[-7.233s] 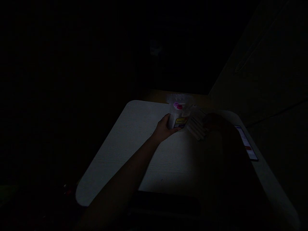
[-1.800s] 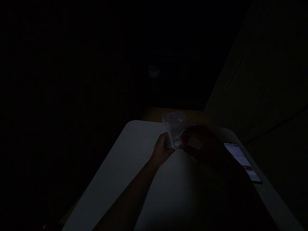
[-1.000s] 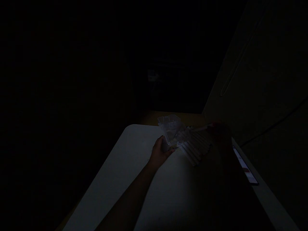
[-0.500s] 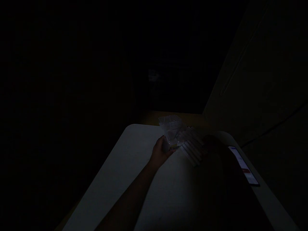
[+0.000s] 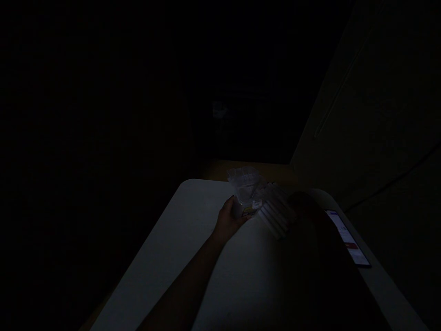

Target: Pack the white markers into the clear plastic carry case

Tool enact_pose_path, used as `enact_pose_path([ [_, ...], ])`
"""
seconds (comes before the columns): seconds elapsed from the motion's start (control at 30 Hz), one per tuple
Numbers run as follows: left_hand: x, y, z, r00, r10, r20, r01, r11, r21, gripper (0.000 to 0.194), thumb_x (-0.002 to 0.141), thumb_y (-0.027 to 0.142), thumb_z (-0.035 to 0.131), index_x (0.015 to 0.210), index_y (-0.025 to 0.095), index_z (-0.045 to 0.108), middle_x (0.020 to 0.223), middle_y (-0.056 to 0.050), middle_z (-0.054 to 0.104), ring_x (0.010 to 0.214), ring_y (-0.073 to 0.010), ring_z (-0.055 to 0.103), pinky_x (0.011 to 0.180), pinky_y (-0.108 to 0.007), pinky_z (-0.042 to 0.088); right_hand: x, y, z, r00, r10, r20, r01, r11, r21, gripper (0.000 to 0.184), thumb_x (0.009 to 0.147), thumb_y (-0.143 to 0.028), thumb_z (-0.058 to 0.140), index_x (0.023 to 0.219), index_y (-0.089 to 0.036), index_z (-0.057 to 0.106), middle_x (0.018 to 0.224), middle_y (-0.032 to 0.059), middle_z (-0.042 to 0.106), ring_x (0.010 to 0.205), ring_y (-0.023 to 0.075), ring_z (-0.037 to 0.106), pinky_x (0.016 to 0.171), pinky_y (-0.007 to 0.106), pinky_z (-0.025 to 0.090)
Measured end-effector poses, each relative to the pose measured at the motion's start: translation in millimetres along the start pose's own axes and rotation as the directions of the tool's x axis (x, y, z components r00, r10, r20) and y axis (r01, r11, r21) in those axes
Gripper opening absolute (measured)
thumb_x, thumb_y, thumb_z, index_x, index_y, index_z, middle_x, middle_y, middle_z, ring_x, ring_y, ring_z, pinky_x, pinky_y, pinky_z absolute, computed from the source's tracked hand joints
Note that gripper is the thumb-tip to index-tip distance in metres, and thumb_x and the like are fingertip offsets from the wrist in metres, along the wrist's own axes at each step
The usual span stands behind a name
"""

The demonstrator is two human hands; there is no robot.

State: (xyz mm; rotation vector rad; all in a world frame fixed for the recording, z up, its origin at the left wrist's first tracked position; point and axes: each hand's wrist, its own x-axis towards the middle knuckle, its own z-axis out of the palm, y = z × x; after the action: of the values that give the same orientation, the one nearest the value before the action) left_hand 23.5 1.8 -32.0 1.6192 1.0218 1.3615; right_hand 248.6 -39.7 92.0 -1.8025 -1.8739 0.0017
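Head view: left hand (image 5: 226, 221) wrapped round clear box (image 5: 245, 201); right hand (image 5: 300, 208) at pale sticks (image 5: 273, 218), grip unclear.

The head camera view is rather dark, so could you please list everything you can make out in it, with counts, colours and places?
Plastic box: one, clear, far part of the table, lid up
Label: one, yellow and dark, on the box's front
Sticks: several, exact count unclear, whitish, right of the box
Phone: one, lit screen, table's right side
Table: one, pale, centre
Cable: one, dark, along the right wall
Wall: one, dark greenish, right
Unclear object: one, pale, dark background
Left hand: one, bare, around the box's left side
Right hand: one, in shadow, by the sticks; grip unclear
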Motion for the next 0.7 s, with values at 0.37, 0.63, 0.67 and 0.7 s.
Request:
enact_pose_path([
  [0.37,2.0,6.9,0.0,0.992,-0.117,-0.043,0.112,0.989,-0.094,0.060,0.058,0.036,0.082,0.110,0.020,0.055,0.113,-0.009,0.066,0.109,-0.0298,0.061,0.096,-0.049,0.050,-28.8,4.3,28.7,0.979,-0.075,-0.188,0.055,0.993,-0.107,0.036,0.091,-0.038,0.052,0.118,-0.015,0.055,0.118,0.0092,0.057,0.103,0.0164,0.057,0.089,0.037,0.051],
  [0.63,1.9,9.9,1.0,0.993,-0.114,0.020,0.116,0.989,-0.092,0.057,0.061,0.036,0.080,0.108,0.018,0.054,0.109,-0.009,0.066,0.103,-0.0261,0.063,0.093,-0.043,0.050,-44.5,11.0,57.9,0.961,-0.129,-0.246,0.085,0.980,-0.181,0.036,0.091,-0.038,0.052,0.119,-0.015,0.055,0.118,0.0088,0.057,0.103,0.0164,0.057,0.089,0.038,0.051],
  [0.67,1.7,10.1,1.3,0.993,-0.115,0.033,0.118,0.987,-0.113,0.056,0.061,0.036,0.080,0.107,0.018,0.054,0.108,-0.009,0.066,0.103,-0.0258,0.063,0.093,-0.042,0.051,-43.6,12.7,59.8,0.959,-0.134,-0.250,0.087,0.978,-0.188,0.036,0.091,-0.038,0.052,0.119,-0.015,0.055,0.119,0.0089,0.057,0.103,0.0164,0.057,0.089,0.038,0.051],
  [0.7,1.5,10.1,1.5,0.992,-0.116,0.048,0.121,0.983,-0.136,0.056,0.061,0.036,0.080,0.107,0.018,0.054,0.108,-0.009,0.066,0.103,-0.0254,0.063,0.093,-0.041,0.051,-42.8,14.5,61.5,0.957,-0.138,-0.254,0.089,0.977,-0.194,0.036,0.091,-0.038,0.052,0.119,-0.015,0.055,0.119,0.0089,0.056,0.103,0.0164,0.057,0.089,0.038,0.051],
])
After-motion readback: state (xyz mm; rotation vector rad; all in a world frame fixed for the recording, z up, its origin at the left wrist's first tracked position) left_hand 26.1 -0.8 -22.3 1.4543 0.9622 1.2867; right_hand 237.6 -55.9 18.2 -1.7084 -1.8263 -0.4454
